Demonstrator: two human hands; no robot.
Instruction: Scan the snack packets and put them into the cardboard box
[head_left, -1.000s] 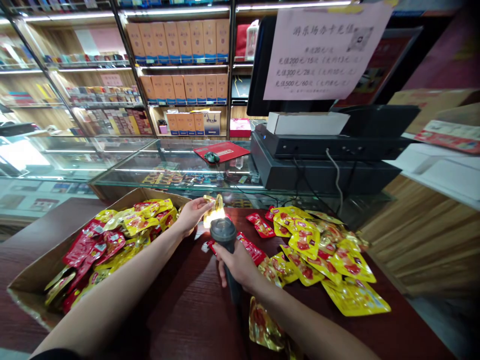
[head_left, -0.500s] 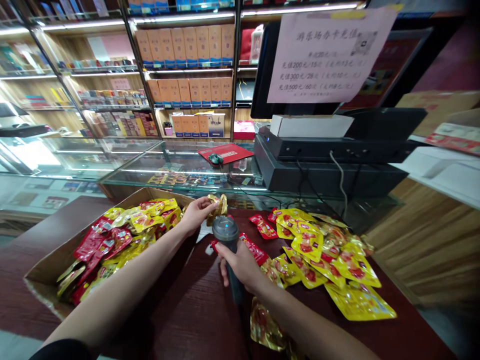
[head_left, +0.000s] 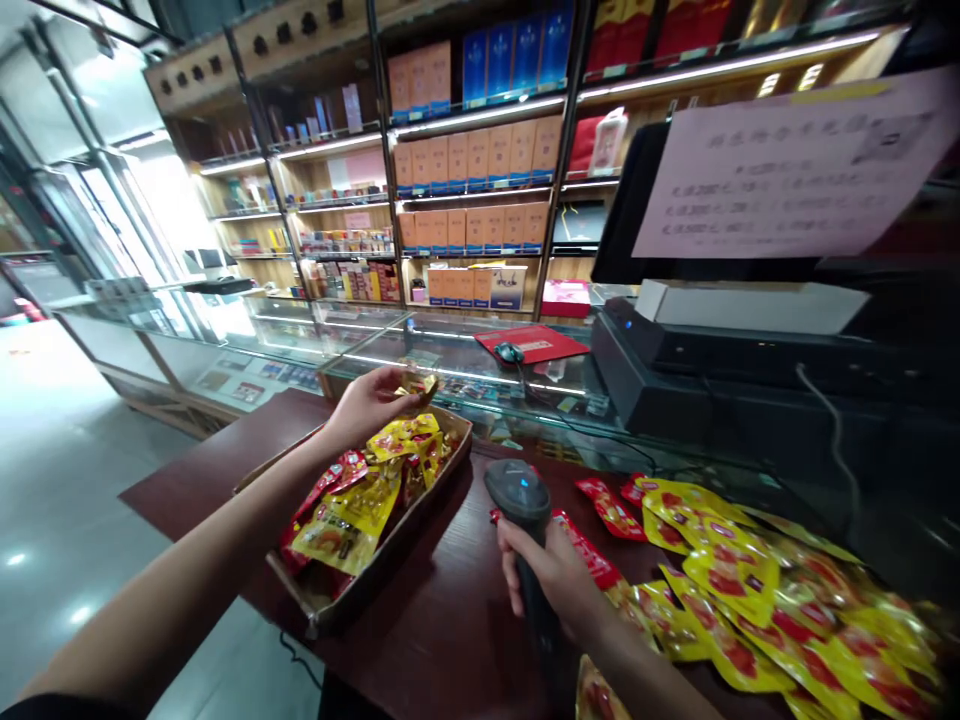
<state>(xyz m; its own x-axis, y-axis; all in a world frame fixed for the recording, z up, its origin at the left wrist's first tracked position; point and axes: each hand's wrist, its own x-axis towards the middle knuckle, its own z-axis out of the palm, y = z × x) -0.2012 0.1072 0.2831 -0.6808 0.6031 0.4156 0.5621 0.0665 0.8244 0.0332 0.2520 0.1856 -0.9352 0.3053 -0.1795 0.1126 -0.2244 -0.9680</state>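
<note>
Pinched in my left hand (head_left: 373, 402) is a small gold packet (head_left: 417, 388), held above the far part of an open cardboard box (head_left: 390, 560). Red and yellow snack packets (head_left: 349, 515) fill that box. My right hand (head_left: 544, 565) is wrapped round the handle of a dark barcode scanner (head_left: 519, 492), whose head shows a small blue light. Right of the scanner lies a spread pile of yellow and red packets (head_left: 731, 575) on the dark red table (head_left: 427, 620). One red packet (head_left: 611, 508) lies at the pile's left side.
Beyond the table stands a glass display counter (head_left: 352, 340) with a red mouse pad (head_left: 551, 342) and a mouse (head_left: 508, 352). At right are a monitor with a pink paper sign (head_left: 780, 170) and a dark cash drawer (head_left: 637, 370). Shelves of boxes line the back.
The view has swung left, so things sit further right. My left hand has moved with the gold packet from beside the scanner to above the box. My right hand still grips the scanner.
</note>
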